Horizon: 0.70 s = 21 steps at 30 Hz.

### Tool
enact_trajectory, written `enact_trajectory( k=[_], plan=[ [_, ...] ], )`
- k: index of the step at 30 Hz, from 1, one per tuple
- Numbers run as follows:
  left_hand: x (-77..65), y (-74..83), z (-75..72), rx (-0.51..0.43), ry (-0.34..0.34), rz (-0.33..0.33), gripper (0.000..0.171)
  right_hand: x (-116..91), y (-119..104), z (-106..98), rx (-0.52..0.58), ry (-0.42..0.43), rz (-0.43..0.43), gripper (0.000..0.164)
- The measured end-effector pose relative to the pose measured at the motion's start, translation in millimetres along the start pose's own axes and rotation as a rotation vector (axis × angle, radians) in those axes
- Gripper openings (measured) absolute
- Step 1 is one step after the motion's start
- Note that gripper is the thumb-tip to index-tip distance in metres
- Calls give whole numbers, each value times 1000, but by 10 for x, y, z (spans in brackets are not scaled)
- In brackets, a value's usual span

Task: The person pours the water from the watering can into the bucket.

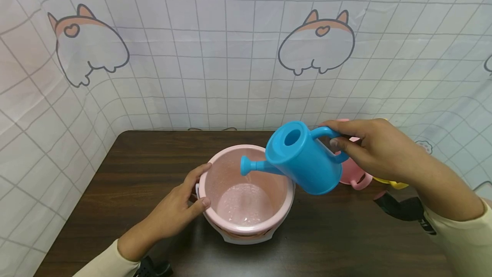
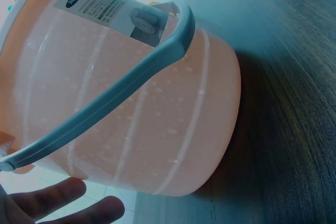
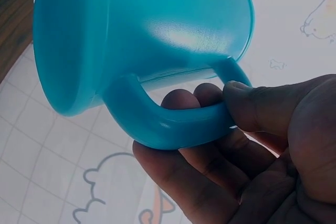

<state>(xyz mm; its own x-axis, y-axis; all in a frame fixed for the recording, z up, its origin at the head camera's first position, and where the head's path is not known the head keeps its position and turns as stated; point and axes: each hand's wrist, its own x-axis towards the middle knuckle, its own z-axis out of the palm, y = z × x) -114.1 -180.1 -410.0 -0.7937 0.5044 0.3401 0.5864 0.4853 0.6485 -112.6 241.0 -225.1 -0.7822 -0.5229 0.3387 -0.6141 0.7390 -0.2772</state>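
Note:
My right hand (image 1: pixel 378 151) holds a blue watering can (image 1: pixel 303 161) by its handle, the fingers and thumb wrapped round the handle (image 3: pixel 173 127) in the right wrist view. The can is tilted to the left, its spout over the opening of a pink bucket (image 1: pixel 247 225). A thin trickle of water falls from the spout head into the bucket, where water ripples at the bottom. On the bucket's left side my left hand (image 1: pixel 173 208) grips the rim with thumb and index finger. The left wrist view shows the bucket's wall, a hanging carry handle (image 2: pixel 113 95) and a label (image 2: pixel 113 14).
Behind my right hand, a pink item with a handle (image 1: pixel 359 178) and a yellow item (image 1: pixel 397 184) stand partly hidden. The dark wooden table (image 1: pixel 127 183) meets a white grid-patterned curtain (image 1: pixel 200 76) at the back and sides.

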Motion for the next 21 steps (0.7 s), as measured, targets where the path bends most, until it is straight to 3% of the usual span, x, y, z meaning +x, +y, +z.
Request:
enact_trajectory(
  k=[21],
  plan=[
    [-3,7,2,-18,-3,1,72,7,-14,-4,-8,-6,3,38]
  ],
)
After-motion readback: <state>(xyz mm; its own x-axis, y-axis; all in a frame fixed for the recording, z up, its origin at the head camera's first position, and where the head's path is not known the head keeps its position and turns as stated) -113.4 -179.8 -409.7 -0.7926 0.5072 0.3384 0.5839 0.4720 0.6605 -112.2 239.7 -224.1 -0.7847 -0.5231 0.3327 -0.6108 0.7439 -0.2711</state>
